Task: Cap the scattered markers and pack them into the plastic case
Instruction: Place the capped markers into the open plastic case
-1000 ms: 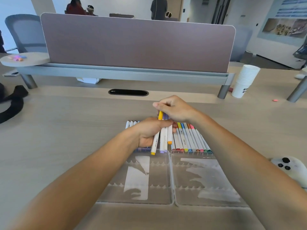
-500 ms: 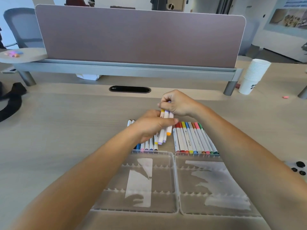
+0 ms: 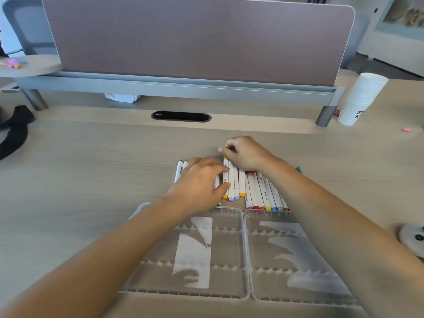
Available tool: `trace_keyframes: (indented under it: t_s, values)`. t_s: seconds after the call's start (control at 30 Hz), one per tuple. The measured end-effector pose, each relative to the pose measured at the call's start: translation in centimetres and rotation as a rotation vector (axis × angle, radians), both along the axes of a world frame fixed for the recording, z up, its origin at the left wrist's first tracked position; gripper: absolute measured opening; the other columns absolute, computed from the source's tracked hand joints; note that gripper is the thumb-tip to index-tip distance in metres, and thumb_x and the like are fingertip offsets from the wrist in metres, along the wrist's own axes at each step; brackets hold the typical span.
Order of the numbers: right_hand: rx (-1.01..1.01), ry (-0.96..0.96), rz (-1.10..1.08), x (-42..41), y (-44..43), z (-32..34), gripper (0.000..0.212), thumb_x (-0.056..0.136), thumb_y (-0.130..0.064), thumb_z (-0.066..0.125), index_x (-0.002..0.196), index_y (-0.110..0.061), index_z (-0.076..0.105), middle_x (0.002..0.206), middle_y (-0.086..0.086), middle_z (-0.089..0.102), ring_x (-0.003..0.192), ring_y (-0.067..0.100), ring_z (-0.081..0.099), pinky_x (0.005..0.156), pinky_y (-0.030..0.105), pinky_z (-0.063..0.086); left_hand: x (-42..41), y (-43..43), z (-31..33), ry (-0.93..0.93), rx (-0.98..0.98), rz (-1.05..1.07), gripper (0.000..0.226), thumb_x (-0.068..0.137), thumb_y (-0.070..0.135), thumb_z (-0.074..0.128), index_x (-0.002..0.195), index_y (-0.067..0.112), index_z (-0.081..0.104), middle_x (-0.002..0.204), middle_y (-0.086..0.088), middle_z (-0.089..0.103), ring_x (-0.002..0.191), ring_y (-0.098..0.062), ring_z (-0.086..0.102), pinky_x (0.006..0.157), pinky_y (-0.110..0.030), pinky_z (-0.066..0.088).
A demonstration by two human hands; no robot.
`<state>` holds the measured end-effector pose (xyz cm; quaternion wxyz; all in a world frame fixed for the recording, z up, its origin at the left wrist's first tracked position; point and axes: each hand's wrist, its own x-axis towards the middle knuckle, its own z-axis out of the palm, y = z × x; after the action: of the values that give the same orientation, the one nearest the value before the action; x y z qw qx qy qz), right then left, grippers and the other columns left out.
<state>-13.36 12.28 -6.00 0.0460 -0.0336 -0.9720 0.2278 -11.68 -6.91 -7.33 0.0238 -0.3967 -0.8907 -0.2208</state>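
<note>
A small bundle of white capped markers (image 3: 234,183) with yellow, purple and orange ends lies on the desk just beyond the open clear plastic case (image 3: 243,249). My left hand (image 3: 199,182) lies over the markers on the left, its thumb against the bundle's side. My right hand (image 3: 246,152) is curled on the bundle's far ends. A row of capped markers (image 3: 263,196) lies to the right, partly under my right forearm. Two more white markers (image 3: 180,169) show left of my left hand. Both halves of the case hold no markers.
A mauve divider screen (image 3: 197,40) on a grey rail closes off the desk's far side, with a black cable slot (image 3: 181,116) before it. A stack of paper cups (image 3: 360,97) stands far right. A white controller (image 3: 413,239) lies at right, a black strap (image 3: 13,134) at left.
Both hands have brought the lifted bundle of markers down flat onto the desk, beside the row. The view has tilted lower and closer.
</note>
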Motion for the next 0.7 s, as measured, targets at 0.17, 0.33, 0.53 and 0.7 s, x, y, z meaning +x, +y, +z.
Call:
trace_keyframes:
  t_s: [0.17, 0.33, 0.53, 0.7]
  values:
    - [0.08, 0.005, -0.035, 0.3, -0.9, -0.8, 0.039, 0.1, -0.042, 0.048, 0.065, -0.024, 0.05, 0.074, 0.0, 0.056, 0.069, 0.019, 0.054, 0.06, 0.031, 0.04, 0.3, 0.1, -0.5, 0.087, -0.06, -0.039, 0.032, 0.096, 0.036, 0.055, 0.127, 0.035, 0.063, 0.138, 0.011, 0.053, 0.131, -0.022, 0.039, 0.109, -0.038, 0.033]
    - [0.165, 0.0, -0.009, 0.9, -1.3, -0.6, 0.036, 0.1, -0.035, 0.046, 0.066, -0.025, 0.052, 0.089, 0.003, 0.054, 0.081, 0.02, 0.053, 0.071, 0.034, 0.044, -0.6, -0.2, -0.3, 0.072, -0.031, 0.009, 0.028, 0.093, 0.031, 0.054, 0.119, 0.031, 0.067, 0.124, 0.005, 0.062, 0.118, -0.025, 0.051, 0.102, -0.043, 0.041]
    - [0.198, -0.071, -0.016, 1.9, -1.5, -0.2, 0.028, 0.096, -0.032, 0.051, 0.073, -0.022, 0.062, 0.081, 0.0, 0.062, 0.072, 0.017, 0.06, 0.06, 0.031, 0.049, -3.1, -2.5, 1.6, -0.101, 0.061, 0.124, 0.036, 0.093, 0.005, 0.057, 0.119, 0.027, 0.067, 0.122, 0.002, 0.062, 0.111, -0.015, 0.057, 0.09, -0.028, 0.048]
    - [0.11, -0.111, 0.031, 2.2, -1.9, 0.0, 0.027, 0.098, -0.027, 0.048, 0.119, -0.023, 0.065, 0.115, -0.003, 0.059, 0.101, 0.016, 0.058, 0.088, 0.037, 0.052, -4.9, -5.7, 1.2, -0.245, 0.094, 0.258, 0.039, 0.094, 0.004, 0.052, 0.128, 0.02, 0.06, 0.125, 0.0, 0.064, 0.11, -0.012, 0.058, 0.095, -0.026, 0.046]
